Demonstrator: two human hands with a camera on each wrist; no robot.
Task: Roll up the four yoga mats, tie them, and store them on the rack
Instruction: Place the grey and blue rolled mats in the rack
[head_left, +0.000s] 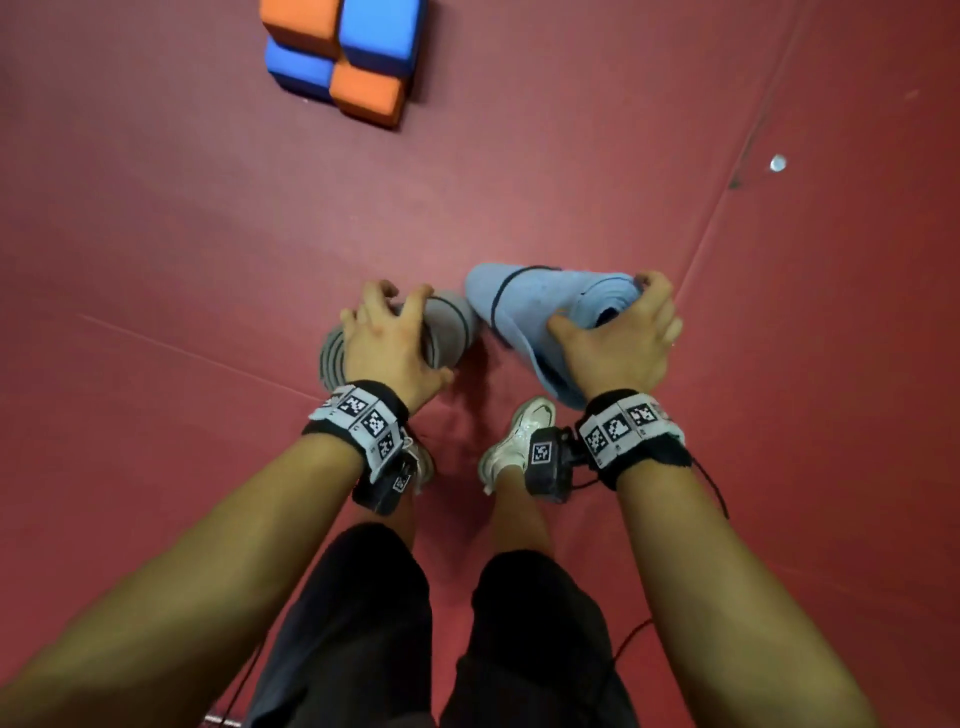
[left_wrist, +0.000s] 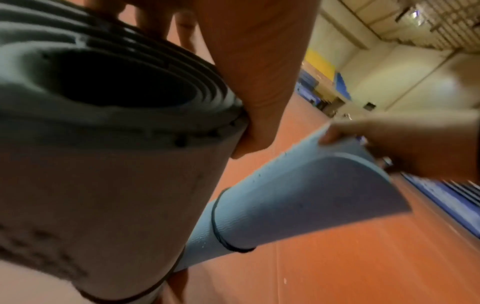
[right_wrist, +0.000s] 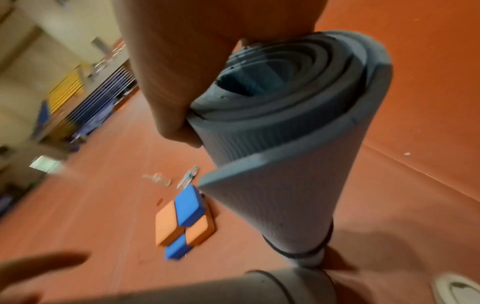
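A rolled grey yoga mat (head_left: 452, 325) with a dark tie band is held near its end by my left hand (head_left: 387, 340), fingers curled over the roll; the left wrist view shows the grey mat (left_wrist: 103, 185) and its hollow spiral end close up. A rolled light blue yoga mat (head_left: 524, 306), also banded with a dark tie, is gripped at its upper end by my right hand (head_left: 623, 332). In the right wrist view the blue mat (right_wrist: 298, 185) hangs tilted, its outer flap loose near the top. Both rolls point down toward the red floor.
Orange and blue foam blocks (head_left: 343, 52) lie stacked on the red floor (head_left: 208, 234) ahead; the same foam blocks (right_wrist: 184, 222) show in the right wrist view. My white shoes (head_left: 519, 436) stand just below the mats. A small pale disc (head_left: 777, 163) lies at the right.
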